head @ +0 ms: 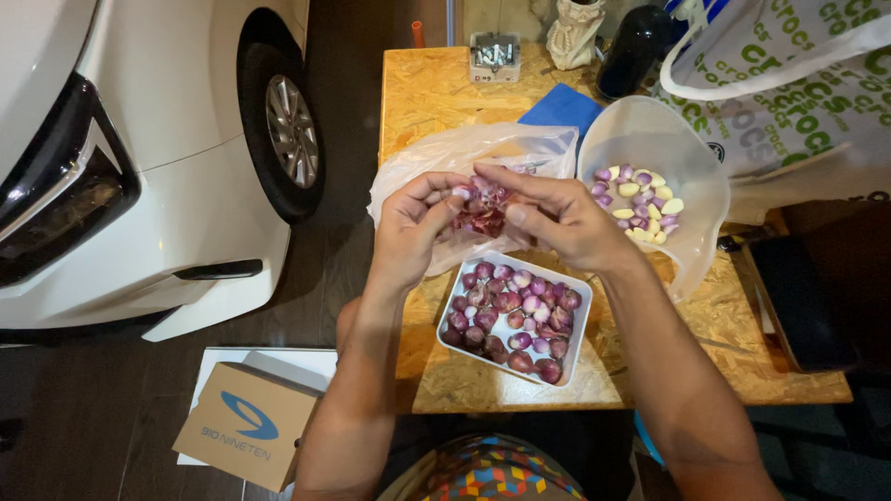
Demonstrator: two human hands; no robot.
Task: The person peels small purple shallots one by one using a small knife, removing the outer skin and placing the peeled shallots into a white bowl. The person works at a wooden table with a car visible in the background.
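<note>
Both hands are raised above the desk (436,93), close together. The left hand (413,223) and the right hand (557,218) have their fingers closed around one small shallot (483,199); loose red skin hangs under it. Directly below, a white tray (577,339) contains many unpeeled shallots. To the right, a white bowl (691,176) contains peeled shallots and garlic. A thin plastic bag (436,153) lies behind the hands. A white car (167,167) stands to the left.
</note>
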